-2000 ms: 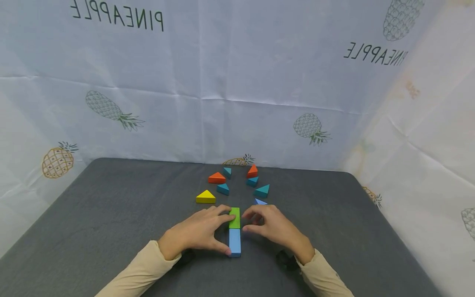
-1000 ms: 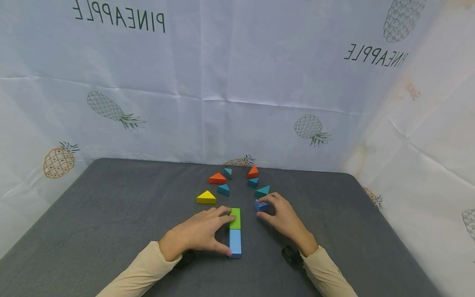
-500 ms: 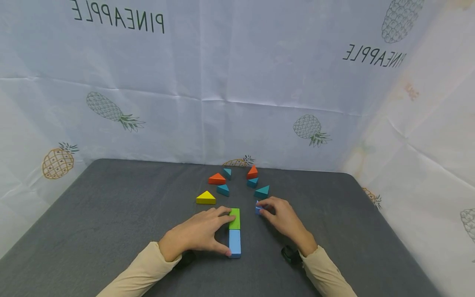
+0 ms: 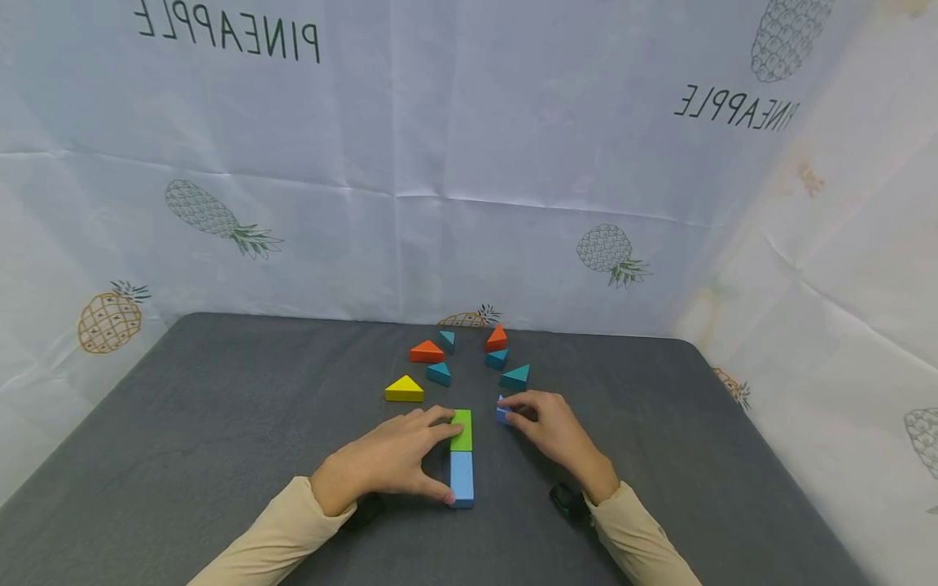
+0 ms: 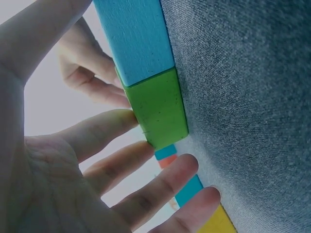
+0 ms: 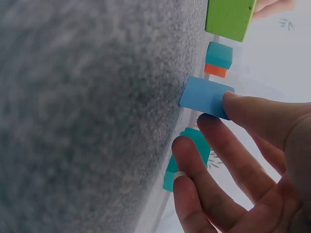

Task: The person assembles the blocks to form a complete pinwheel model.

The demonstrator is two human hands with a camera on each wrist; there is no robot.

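Note:
My left hand [image 4: 399,452] lies spread beside two blocks set end to end. Its fingertips touch the green block [image 4: 462,430], and the thumb rests at the near end of the light blue block [image 4: 462,478]. In the left wrist view, the fingers [image 5: 104,131] look fairly straight along the green side. To the right, my right hand [image 4: 560,431] pinches a blue triangular block [image 4: 501,413] between thumb and fingertips, partly hiding it. The right wrist view gives a rectangular side of that blue triangular block [image 6: 204,96], close to the tabletop.
Beyond the hands stand a yellow triangular block [image 4: 405,391], a red one [image 4: 427,353] and a teal one [image 4: 515,378]. Several smaller teal and red triangular blocks lie farther back on the dark grey table [image 4: 242,391]. A pineapple-print cloth [image 4: 484,146] hangs behind.
My right hand went from beside the green block to the blue triangular block, took hold of it and moved it slightly left and nearer. The left hand stayed in place.

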